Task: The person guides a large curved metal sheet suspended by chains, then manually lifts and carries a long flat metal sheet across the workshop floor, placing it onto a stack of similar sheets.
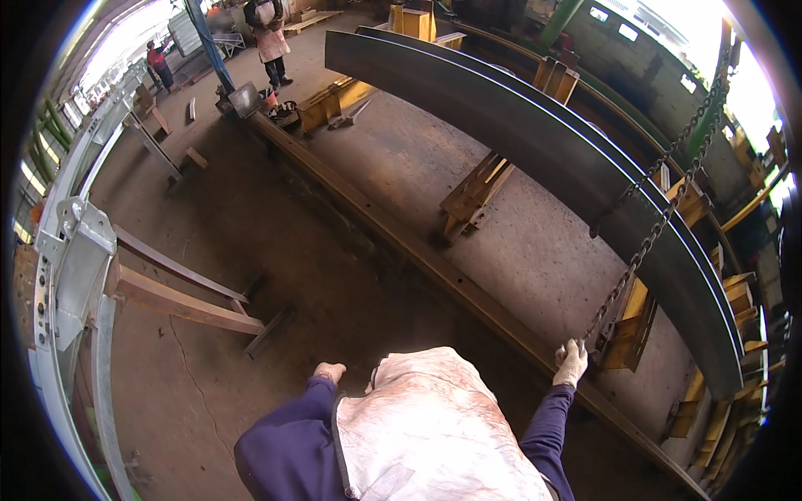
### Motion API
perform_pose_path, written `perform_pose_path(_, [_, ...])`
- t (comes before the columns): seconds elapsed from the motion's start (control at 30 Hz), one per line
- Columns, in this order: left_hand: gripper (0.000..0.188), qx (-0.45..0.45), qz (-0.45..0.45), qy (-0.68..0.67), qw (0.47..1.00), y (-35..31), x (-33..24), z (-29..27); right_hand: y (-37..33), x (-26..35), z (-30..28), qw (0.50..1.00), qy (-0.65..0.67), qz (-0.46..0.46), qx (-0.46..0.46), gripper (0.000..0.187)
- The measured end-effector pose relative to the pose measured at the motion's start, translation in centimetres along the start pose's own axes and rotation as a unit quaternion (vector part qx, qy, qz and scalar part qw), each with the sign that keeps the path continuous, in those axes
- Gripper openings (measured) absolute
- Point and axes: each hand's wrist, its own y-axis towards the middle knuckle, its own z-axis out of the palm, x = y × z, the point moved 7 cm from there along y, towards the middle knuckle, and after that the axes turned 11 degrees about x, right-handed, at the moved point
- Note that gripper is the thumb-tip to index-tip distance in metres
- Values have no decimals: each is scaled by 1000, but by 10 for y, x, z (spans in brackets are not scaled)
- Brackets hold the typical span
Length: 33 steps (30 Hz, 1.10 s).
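My right hand (571, 364), in a pale glove, is closed around the lower end of a steel chain (643, 249). The chain slants down from the upper right. A second chain strand (664, 159) runs down to the long dark steel beam (501, 108), its lower end lying against the beam's near face. The beam looks bowed in this view and lies beyond my right hand, over yellow-brown supports. My left hand (331, 371) is held low beside my stained pale apron (434, 417), touching nothing that I can see. Its fingers are too small to make out.
A long floor rail (376, 213) runs diagonally between me and the beam. Yellow-brown steel supports (476, 194) stand beneath it. At left are a grey steel frame (83, 250) and a brown stand (180, 299). Two people, one in an apron (269, 42), stand far back.
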Motion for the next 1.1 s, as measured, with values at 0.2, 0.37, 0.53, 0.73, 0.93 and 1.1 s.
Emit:
perform_pose_path(0.2, [33, 115, -2, -129, 985, -5, 20, 35, -16, 33, 124, 991, 105, 29, 81, 13])
perform_pose_path(0.37, [26, 172, 102, -173, 964, -37, -71, 53, 3, 37, 119, 996, -13, 12, 93, 22])
perform_pose_path(0.53, [31, 131, 168, -164, 963, -23, -97, 40, 4, 45, 86, 998, -38, -21, 51, 27])
perform_pose_path(0.73, [27, 147, 118, -126, 974, -12, -71, 27, -3, 60, 9, 998, -42, -33, -20, 24])
perform_pose_path(0.93, [30, 142, 72, -68, 985, -7, -46, 29, -16, 75, -21, 998, -43, -36, -31, 22])
perform_pose_path(1.1, [30, 162, 108, -120, 974, -25, -68, 40, -18, 75, 17, 997, 40, -69, -17, 21])
